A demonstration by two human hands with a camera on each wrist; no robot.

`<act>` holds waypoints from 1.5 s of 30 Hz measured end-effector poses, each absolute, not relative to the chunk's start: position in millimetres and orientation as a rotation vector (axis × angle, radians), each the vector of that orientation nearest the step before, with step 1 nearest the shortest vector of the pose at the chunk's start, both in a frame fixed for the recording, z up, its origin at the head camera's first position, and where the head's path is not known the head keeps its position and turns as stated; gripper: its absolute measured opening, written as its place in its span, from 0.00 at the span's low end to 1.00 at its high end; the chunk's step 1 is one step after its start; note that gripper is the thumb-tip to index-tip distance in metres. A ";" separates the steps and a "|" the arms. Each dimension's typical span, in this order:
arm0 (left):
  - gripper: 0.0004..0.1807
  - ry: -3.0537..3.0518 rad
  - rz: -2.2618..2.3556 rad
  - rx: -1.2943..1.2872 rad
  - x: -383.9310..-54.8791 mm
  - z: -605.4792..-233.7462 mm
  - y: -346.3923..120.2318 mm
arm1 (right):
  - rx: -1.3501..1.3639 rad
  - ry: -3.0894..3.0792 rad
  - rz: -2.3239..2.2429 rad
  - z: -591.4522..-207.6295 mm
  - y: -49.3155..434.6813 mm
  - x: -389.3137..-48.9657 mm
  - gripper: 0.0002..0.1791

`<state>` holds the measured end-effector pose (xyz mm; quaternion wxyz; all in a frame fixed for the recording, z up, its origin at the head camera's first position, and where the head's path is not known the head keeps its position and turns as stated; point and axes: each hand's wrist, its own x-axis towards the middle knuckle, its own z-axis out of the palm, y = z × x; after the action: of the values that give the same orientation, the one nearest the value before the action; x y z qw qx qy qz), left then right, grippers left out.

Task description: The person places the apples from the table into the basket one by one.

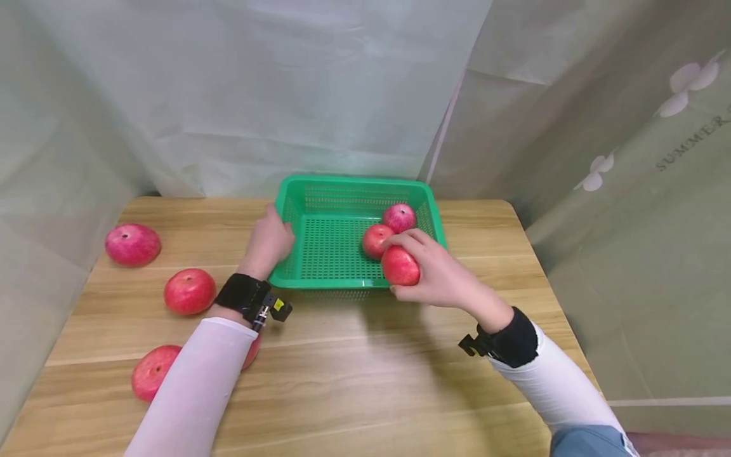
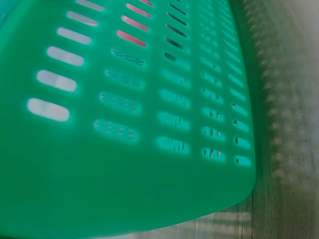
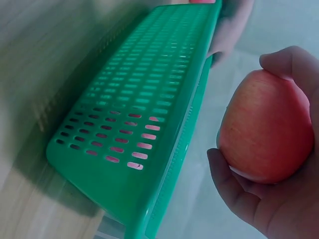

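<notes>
A green plastic basket [image 1: 354, 284] with slotted walls stands at the back of the table. At its left rim, my left hand [image 1: 268, 240] grips the edge with curled fingers; the left wrist view shows only the slotted basket wall [image 2: 124, 184], and the hand itself is out of that view. My right hand [image 1: 431, 270] holds a red apple [image 1: 401, 266] over the basket's front right rim, thumb and fingers around it. Seen from the right wrist, the held apple [image 3: 266, 129] is beside the rim. Inside the basket are a red apple [image 1: 375, 241] and a darker pink apple [image 1: 400, 218].
On the left of the wooden table [image 1: 342, 381] lie a dark pink apple [image 1: 132, 245], a red apple [image 1: 190, 291] and another apple [image 1: 153, 373] partly behind the left sleeve [image 1: 191, 387]. One more apple [image 1: 252, 353] peeks out past that forearm. Pale curtains [image 1: 342, 95] hang around the table.
</notes>
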<state>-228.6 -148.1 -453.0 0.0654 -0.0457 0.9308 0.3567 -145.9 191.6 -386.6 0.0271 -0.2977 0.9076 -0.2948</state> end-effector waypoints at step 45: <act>0.38 2.824 1.037 -0.148 -228.3 -452.4 -147.2 | -0.526 2.761 -0.800 -371.1 166.8 -246.7 0.35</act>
<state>-228.3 -147.2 -452.4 0.0646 -0.0491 0.9356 0.3437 -246.7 166.8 -371.1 0.1092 -0.1790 0.9392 -0.2720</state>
